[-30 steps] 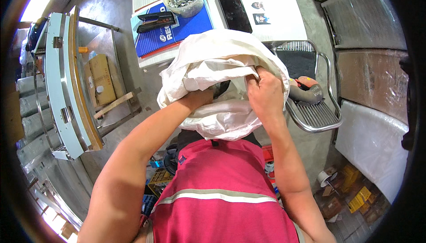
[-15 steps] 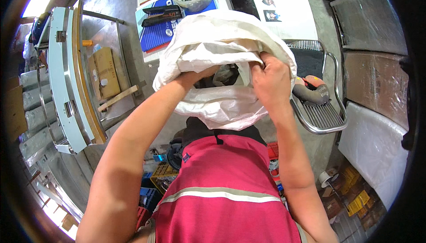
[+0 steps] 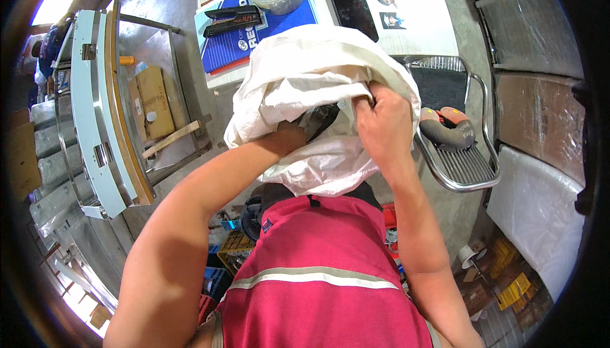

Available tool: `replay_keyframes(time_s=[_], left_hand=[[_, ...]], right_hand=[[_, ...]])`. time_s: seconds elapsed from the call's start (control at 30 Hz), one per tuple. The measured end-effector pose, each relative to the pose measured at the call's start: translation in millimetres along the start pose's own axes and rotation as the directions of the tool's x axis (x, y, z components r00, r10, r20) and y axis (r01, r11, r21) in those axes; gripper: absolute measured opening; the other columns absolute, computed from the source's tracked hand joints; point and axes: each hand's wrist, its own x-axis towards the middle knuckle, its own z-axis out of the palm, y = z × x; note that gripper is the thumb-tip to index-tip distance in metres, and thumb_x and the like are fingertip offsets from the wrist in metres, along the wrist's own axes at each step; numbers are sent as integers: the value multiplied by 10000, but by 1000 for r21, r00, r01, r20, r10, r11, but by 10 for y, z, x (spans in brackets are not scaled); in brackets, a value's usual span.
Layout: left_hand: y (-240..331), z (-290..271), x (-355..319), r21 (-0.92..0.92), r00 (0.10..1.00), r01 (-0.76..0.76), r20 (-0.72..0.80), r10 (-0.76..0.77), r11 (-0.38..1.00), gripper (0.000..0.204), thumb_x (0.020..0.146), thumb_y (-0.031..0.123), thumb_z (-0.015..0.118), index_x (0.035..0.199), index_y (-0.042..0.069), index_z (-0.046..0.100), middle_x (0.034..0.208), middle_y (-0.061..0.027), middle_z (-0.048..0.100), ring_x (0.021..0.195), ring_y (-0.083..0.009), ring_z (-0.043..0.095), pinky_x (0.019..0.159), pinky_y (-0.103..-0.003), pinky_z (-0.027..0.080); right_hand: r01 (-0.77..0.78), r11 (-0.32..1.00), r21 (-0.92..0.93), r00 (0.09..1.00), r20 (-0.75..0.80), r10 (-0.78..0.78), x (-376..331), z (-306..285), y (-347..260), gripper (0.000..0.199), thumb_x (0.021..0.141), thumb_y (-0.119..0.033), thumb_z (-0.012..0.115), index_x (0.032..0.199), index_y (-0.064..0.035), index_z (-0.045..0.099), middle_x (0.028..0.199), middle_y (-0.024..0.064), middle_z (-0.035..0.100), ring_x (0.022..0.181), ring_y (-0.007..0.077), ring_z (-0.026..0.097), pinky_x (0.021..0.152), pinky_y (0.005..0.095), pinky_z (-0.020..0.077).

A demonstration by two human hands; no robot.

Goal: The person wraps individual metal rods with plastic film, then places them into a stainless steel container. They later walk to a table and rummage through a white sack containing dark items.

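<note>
White woven sack (image 3: 318, 75), limp and light-looking at frame centre, is being gripped at its rim by the right hand (image 3: 381, 119); left hand (image 3: 293, 137) is reaching inside, grip hidden

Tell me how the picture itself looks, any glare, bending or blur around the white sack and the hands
Head view: fisheye bends straight edges near the rim, so the metal frame at left curves. Daylight blows out the top-left corner. The white sack is bright yet keeps its folds; its opening is dark. The right hand gripping the sack's edge is sharp; the left hand is partly hidden inside it. A black ring surrounds the picture.
</note>
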Motion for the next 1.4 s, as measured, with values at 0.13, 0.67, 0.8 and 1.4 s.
replay_keyframes(time_s=[0.13,0.67,0.8,1.4], left_hand=[[-70,40,-134,-19,1000,7,-7,-7,1000,552,963,330,601,1400,-4,553,1311,-260,575,1222,-363,552,1043,-456,425],[-1030,-744,46,13,971,195,-141,-191,981,531,973,338,599,1376,-8,570,1247,-247,605,1163,-348,575,1006,-447,443],[-752,-482,203,13,982,159,-107,-157,987,527,976,340,599,1370,-9,574,1231,-244,613,1148,-345,581,997,-445,448],[-903,-508,-257,-17,975,205,-82,-205,979,507,987,348,597,1342,-13,593,1159,-230,646,1082,-329,608,955,-435,469]], right_hand=[[-11,998,55,1000,3,11,-186,-38,-14,235,923,-188,638,957,37,695,848,286,675,768,443,666,700,463,500],[87,996,10,996,-14,-87,104,164,-22,170,908,-134,660,920,33,688,836,283,678,815,468,677,740,500,517],[58,998,-15,994,-87,-59,47,152,29,173,915,-143,655,923,27,687,833,282,676,816,467,675,739,498,515],[55,990,129,998,22,-58,-7,230,59,222,920,-170,657,989,36,703,875,293,687,865,461,687,771,477,529]])
